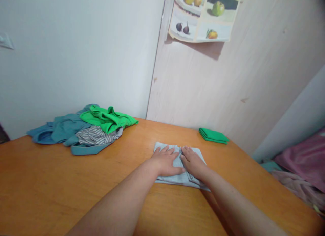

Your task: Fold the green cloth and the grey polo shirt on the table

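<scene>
A light grey garment (172, 179) lies folded into a flat rectangle on the wooden table, with a fold edge running down its middle. My left hand (166, 161) rests flat on its left half, fingers spread and thumb pointing right. On the right half, my right hand (193, 163) presses palm down with its fingers stretched forward, close to the fold edge. Both hands cover part of the cloth, so its exact kind cannot be made out. Neither hand grips it.
A loose heap holds a bright green garment (108, 119), a striped cloth (93, 136) and blue-teal clothes (63, 127) at the table's back left. A folded green cloth (213, 136) lies at the back right. Pink fabric (303, 158) sits beyond the table's right edge (269, 173).
</scene>
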`<state>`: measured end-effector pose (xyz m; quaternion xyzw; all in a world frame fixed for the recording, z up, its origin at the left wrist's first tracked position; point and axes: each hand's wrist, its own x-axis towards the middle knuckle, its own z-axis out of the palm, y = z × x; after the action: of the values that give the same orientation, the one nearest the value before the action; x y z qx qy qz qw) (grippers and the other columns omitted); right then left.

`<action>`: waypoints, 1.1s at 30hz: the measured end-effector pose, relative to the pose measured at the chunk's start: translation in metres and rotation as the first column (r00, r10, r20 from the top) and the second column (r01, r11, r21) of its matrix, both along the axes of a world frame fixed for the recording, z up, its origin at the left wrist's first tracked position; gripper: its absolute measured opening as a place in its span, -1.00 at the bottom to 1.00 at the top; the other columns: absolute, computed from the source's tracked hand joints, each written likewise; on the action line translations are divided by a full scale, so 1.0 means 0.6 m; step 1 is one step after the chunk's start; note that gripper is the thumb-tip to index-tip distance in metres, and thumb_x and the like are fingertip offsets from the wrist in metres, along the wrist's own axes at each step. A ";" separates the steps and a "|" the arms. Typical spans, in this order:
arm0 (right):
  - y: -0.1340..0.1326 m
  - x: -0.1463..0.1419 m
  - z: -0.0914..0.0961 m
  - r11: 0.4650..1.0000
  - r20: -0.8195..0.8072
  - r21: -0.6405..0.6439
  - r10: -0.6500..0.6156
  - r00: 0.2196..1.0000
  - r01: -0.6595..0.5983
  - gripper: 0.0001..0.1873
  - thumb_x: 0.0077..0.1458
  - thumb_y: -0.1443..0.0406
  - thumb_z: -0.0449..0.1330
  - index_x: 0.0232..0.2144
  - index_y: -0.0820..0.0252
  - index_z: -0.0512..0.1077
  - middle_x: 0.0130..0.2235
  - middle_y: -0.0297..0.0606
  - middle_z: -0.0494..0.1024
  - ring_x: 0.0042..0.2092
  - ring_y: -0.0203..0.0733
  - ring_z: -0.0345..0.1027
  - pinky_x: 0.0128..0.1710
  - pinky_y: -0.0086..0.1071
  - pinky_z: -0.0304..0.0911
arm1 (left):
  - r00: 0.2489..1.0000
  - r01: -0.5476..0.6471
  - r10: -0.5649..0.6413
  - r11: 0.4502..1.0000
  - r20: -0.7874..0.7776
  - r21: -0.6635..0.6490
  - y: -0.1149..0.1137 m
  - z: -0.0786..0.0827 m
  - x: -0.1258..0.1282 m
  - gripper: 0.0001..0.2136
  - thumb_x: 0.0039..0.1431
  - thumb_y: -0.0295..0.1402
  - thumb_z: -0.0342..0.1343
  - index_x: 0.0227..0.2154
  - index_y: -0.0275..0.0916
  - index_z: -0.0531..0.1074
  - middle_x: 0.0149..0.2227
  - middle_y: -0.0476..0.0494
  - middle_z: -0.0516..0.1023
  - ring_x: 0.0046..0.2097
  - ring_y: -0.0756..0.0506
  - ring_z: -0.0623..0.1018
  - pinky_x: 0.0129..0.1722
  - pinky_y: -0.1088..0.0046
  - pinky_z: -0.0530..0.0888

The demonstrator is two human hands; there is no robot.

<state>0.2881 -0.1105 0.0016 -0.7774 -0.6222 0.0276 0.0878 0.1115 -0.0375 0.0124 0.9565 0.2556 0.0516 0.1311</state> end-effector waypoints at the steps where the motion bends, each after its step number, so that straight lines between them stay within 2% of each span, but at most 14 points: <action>1: 0.000 -0.001 -0.004 1.000 -0.001 -0.012 -0.002 1.000 0.002 -0.36 0.34 0.13 -0.19 0.35 0.32 0.09 0.39 -0.03 0.05 0.42 0.05 -0.21 0.34 0.01 -0.17 | 1.000 0.002 -0.002 1.000 0.001 0.003 0.000 -0.001 0.000 -0.13 0.07 0.37 -0.22 0.34 -0.02 0.08 0.42 -0.14 -0.01 0.42 -0.34 -0.08 0.30 -0.16 -0.05; 3: -0.002 -0.003 -0.006 0.999 -0.001 -0.040 -0.011 1.000 0.011 -0.35 0.34 0.11 -0.21 0.37 0.29 0.05 0.40 -0.06 0.01 0.42 0.06 -0.24 0.34 0.06 -0.22 | 1.000 0.006 -0.006 1.000 0.001 0.006 0.001 -0.002 0.000 -0.13 0.07 0.37 -0.23 0.35 -0.03 0.07 0.42 -0.14 -0.01 0.42 -0.34 -0.09 0.30 -0.17 -0.06; 7: -0.005 -0.011 -0.001 0.995 0.026 -0.093 -0.040 0.999 0.042 -0.34 0.35 0.10 -0.24 0.39 0.24 -0.01 0.42 -0.14 -0.04 0.43 0.02 -0.28 0.36 0.02 -0.27 | 1.000 0.010 -0.010 1.000 -0.007 0.002 0.001 -0.001 -0.001 -0.13 0.08 0.37 -0.23 0.36 -0.02 0.04 0.42 -0.13 -0.02 0.42 -0.35 -0.09 0.30 -0.18 -0.07; 12: -0.007 -0.017 0.002 0.994 0.053 -0.091 -0.055 0.997 0.059 -0.35 0.34 0.10 -0.24 0.39 0.22 -0.01 0.42 -0.15 -0.04 0.43 -0.03 -0.28 0.36 -0.02 -0.29 | 1.000 0.005 -0.005 1.000 -0.006 0.011 0.000 -0.001 -0.002 -0.14 0.08 0.36 -0.22 0.36 -0.02 0.05 0.42 -0.14 -0.01 0.42 -0.36 -0.08 0.30 -0.17 -0.07; 20: -0.006 -0.005 0.000 0.999 -0.104 -0.012 -0.031 0.994 0.030 -0.38 0.34 0.12 -0.17 0.36 0.21 0.08 0.40 -0.13 0.03 0.42 -0.02 -0.25 0.36 0.01 -0.29 | 1.000 0.005 -0.005 1.000 -0.026 -0.004 -0.001 0.004 -0.003 -0.15 0.10 0.35 -0.19 0.36 -0.01 0.04 0.42 -0.13 -0.02 0.42 -0.32 -0.08 0.31 -0.12 -0.08; 24: -0.018 0.008 0.014 0.999 -0.141 0.030 -0.022 0.990 0.027 -0.43 0.34 0.14 -0.17 0.30 0.17 0.20 0.35 -0.17 0.18 0.39 -0.09 -0.09 0.34 -0.10 -0.13 | 0.999 -0.018 0.018 1.000 -0.046 -0.002 -0.003 0.009 -0.003 -0.15 0.09 0.34 -0.17 0.35 -0.02 0.06 0.42 -0.14 -0.04 0.42 -0.34 -0.09 0.30 -0.13 -0.05; 27: -0.032 0.022 0.026 0.998 -0.149 0.055 -0.034 0.988 0.043 -0.45 0.33 0.15 -0.14 0.23 0.22 0.31 0.29 -0.11 0.30 0.34 -0.11 0.08 0.31 -0.20 -0.02 | 0.997 -0.046 0.046 0.999 -0.054 -0.003 -0.009 0.014 -0.004 -0.13 0.08 0.36 -0.18 0.35 -0.06 0.08 0.42 -0.17 -0.03 0.41 -0.36 -0.07 0.29 -0.14 -0.03; 31: -0.046 0.036 0.034 0.995 -0.154 0.077 -0.052 0.987 0.064 -0.47 0.31 0.18 -0.11 0.19 0.27 0.37 0.25 -0.05 0.36 0.29 -0.08 0.19 0.28 -0.18 0.06 | 0.993 -0.091 0.090 0.996 -0.082 -0.010 -0.024 0.024 -0.006 -0.11 0.07 0.37 -0.22 0.34 -0.09 0.10 0.42 -0.22 -0.03 0.40 -0.41 -0.04 0.26 -0.19 0.03; 33: -0.048 0.034 0.033 0.995 -0.161 0.085 -0.047 0.986 0.061 -0.47 0.31 0.17 -0.11 0.18 0.26 0.38 0.24 -0.05 0.37 0.28 -0.08 0.21 0.27 -0.18 0.08 | 0.991 -0.101 0.102 0.995 -0.085 0.013 -0.033 0.030 -0.009 -0.09 0.05 0.39 -0.23 0.33 -0.11 0.14 0.40 -0.28 0.03 0.37 -0.46 0.04 0.22 -0.23 0.08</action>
<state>0.3084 -0.1393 0.0216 -0.7846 -0.5925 0.0590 0.1724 0.1061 -0.0570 0.0304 0.9442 0.3089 0.0184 0.1129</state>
